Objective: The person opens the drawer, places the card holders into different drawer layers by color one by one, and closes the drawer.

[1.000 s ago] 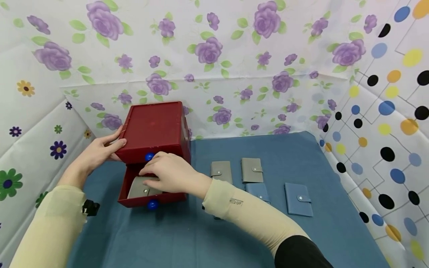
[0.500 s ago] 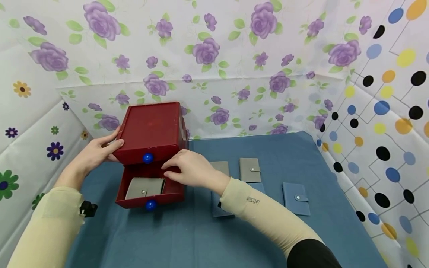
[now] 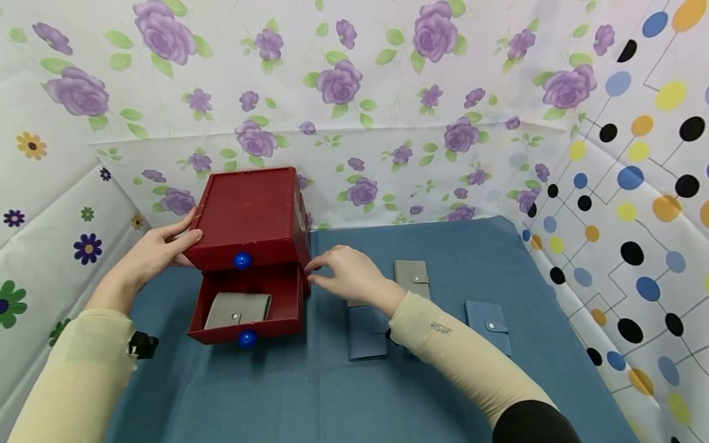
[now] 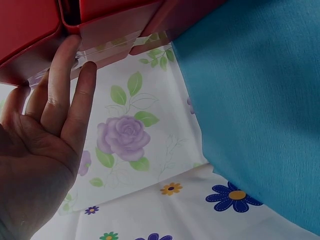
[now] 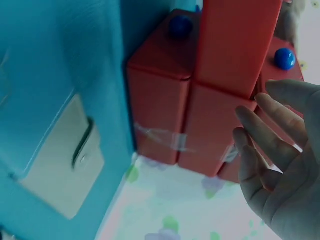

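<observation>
A red drawer cabinet [image 3: 249, 206] with blue knobs stands at the left, its lower drawer [image 3: 285, 307] pulled out. Inside that drawer lies a grey snap wallet [image 3: 252, 306]. My left hand [image 3: 149, 255] rests on the cabinet's left side, thumb at the top edge; in the left wrist view its straight fingers [image 4: 60, 82] touch the red side. My right hand [image 3: 354, 274] is just right of the cabinet with fingers loosely bent and nothing in them; the right wrist view shows its fingertips [image 5: 245, 112] close to the cabinet's side.
On the blue cloth [image 3: 310, 394], a grey wallet [image 3: 408, 271] and a blue wallet [image 3: 367, 344] lie near my right hand and forearm. Another blue wallet [image 3: 487, 320] is farther right. My right hand partly covers another grey wallet. A floral sheet [image 3: 388, 184] hangs behind the cabinet.
My right hand has come out of the lower drawer and moved right, past the cabinet's side, leaving the grey wallet lying in the drawer. My left hand has stayed on the cabinet.
</observation>
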Motion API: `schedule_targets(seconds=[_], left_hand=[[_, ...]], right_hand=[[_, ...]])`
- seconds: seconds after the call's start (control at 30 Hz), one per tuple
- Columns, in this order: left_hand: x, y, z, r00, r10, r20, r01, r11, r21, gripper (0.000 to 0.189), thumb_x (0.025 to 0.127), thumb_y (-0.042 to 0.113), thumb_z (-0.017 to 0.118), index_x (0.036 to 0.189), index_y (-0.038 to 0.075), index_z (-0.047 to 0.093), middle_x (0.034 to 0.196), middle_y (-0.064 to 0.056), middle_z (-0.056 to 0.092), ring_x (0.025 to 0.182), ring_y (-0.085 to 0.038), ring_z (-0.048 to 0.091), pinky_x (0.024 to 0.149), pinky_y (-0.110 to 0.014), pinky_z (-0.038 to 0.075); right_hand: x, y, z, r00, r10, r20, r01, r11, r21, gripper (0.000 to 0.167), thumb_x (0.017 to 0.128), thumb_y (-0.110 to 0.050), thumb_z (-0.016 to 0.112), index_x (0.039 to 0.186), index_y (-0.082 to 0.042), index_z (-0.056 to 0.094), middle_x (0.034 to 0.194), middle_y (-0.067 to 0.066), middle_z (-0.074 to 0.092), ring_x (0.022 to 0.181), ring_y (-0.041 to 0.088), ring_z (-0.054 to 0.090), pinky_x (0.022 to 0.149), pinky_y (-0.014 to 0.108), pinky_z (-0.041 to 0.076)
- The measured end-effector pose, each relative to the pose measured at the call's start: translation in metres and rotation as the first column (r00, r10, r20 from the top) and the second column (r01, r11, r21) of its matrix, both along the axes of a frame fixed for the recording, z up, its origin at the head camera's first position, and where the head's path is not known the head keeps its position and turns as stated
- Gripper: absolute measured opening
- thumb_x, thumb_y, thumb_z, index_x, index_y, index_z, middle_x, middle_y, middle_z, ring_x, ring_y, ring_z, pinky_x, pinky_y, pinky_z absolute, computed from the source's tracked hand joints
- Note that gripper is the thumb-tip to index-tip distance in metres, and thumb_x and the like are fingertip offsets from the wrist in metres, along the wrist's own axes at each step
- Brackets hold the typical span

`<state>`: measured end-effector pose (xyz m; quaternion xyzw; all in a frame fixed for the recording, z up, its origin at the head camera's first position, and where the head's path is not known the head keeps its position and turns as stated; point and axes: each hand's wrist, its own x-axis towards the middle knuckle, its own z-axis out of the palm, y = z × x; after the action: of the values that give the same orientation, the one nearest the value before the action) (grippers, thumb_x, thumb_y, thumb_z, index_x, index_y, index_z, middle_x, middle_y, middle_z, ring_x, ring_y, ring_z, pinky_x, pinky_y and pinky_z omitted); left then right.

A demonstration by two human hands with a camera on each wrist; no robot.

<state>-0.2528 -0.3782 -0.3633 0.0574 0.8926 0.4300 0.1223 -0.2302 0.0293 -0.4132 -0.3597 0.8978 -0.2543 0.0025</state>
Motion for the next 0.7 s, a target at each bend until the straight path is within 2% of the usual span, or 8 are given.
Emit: schedule_targets(seconds=[0.17, 0.27, 0.33, 0.5, 0.7], left_hand=[[0.000, -0.001, 0.000, 1.000, 0.000, 0.002, 0.000, 1.000, 0.012, 0.073, 0.115, 0.045, 0.049, 0.171, 0.029, 0.005, 0.164, -0.040, 0.030, 0.084, -0.019, 0.078, 0.080, -0.011, 0.052], [0.000, -0.001, 0.000, 1.000, 0.001, -0.002, -0.001, 1.000, 0.014, 0.073, 0.114, 0.044, 0.049, 0.171, 0.029, 0.006, 0.164, -0.039, 0.029, 0.083, -0.019, 0.078, 0.080, -0.011, 0.052], [0.000, -0.001, 0.001, 1.000, 0.002, -0.006, -0.002, 1.000, 0.012, 0.073, 0.114, 0.044, 0.049, 0.171, 0.029, 0.006, 0.165, -0.039, 0.028, 0.083, -0.018, 0.078, 0.079, -0.012, 0.053], [0.000, -0.001, 0.002, 1.000, 0.001, -0.008, -0.001, 1.000, 0.004, 0.073, 0.114, 0.045, 0.049, 0.171, 0.028, 0.007, 0.166, -0.039, 0.027, 0.085, -0.020, 0.078, 0.079, -0.011, 0.052], [0.000, 0.000, 0.001, 1.000, 0.003, -0.002, -0.003, 1.000, -0.004, 0.073, 0.114, 0.046, 0.050, 0.171, 0.029, 0.007, 0.168, -0.037, 0.024, 0.085, -0.020, 0.078, 0.079, -0.012, 0.052]], right_hand=[[-0.010, 0.019, -0.012, 0.999, -0.053, 0.011, 0.053, 0.998, 0.016, 0.026, 0.106, -0.032, 0.072, 0.129, -0.023, 0.080, 0.122, -0.004, 0.078, 0.111, 0.016, 0.069, 0.080, 0.031, 0.057], [-0.016, 0.031, -0.018, 0.995, -0.093, 0.047, 0.092, 0.995, 0.026, 0.027, 0.106, -0.031, 0.071, 0.130, -0.022, 0.080, 0.123, -0.003, 0.078, 0.101, 0.012, 0.072, 0.072, 0.030, 0.055], [-0.018, 0.039, -0.022, 0.990, -0.116, 0.074, 0.114, 0.993, 0.035, 0.027, 0.107, -0.031, 0.071, 0.131, -0.021, 0.079, 0.124, -0.001, 0.077, 0.096, 0.011, 0.073, 0.070, 0.031, 0.056], [-0.023, 0.059, -0.031, 0.976, -0.187, 0.109, 0.179, 0.981, 0.081, 0.030, 0.107, -0.032, 0.069, 0.134, -0.020, 0.078, 0.127, 0.001, 0.076, 0.103, 0.015, 0.074, 0.079, 0.036, 0.060], [-0.023, 0.084, -0.040, 0.954, -0.256, 0.158, 0.242, 0.965, 0.099, 0.032, 0.108, -0.031, 0.069, 0.135, -0.017, 0.077, 0.129, 0.005, 0.075, 0.114, 0.025, 0.072, 0.087, 0.045, 0.060]])
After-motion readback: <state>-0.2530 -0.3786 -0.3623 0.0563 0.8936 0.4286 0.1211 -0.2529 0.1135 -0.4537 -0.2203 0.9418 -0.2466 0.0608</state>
